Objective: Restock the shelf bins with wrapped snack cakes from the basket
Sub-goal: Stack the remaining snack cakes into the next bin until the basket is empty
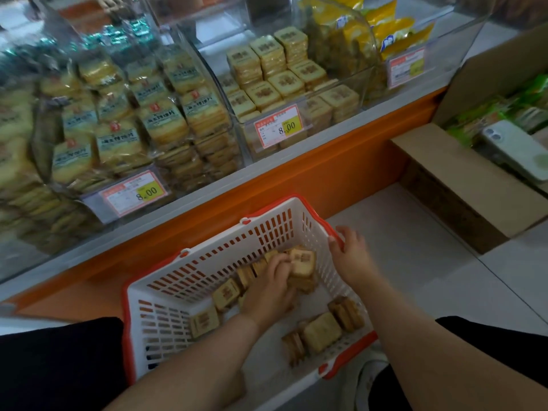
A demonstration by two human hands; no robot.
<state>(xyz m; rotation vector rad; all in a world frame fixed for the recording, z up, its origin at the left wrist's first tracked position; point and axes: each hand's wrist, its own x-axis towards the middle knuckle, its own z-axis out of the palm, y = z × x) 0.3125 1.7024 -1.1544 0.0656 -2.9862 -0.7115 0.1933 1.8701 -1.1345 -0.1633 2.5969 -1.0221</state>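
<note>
A white basket [166, 310] with a red rim stands on the floor in front of the shelf. Several square wrapped snack cakes [321, 335] lie loose inside it. My left hand [271, 287] reaches into the basket and its fingers curl round a stack of cakes [302, 262] near the far wall. My right hand [351, 253] grips the basket's right rim. Above, a clear shelf bin [246, 143] holds stacks of the same square cakes [284, 75] behind an 8.00 price tag.
Left of that bin, another clear bin [118, 126] is packed with wrapped yellow cake slices. Yellow snack bags [388, 28] fill a bin at the upper right. An open cardboard box [462, 185] stands on the floor to the right, a phone [516, 146] lying on its contents.
</note>
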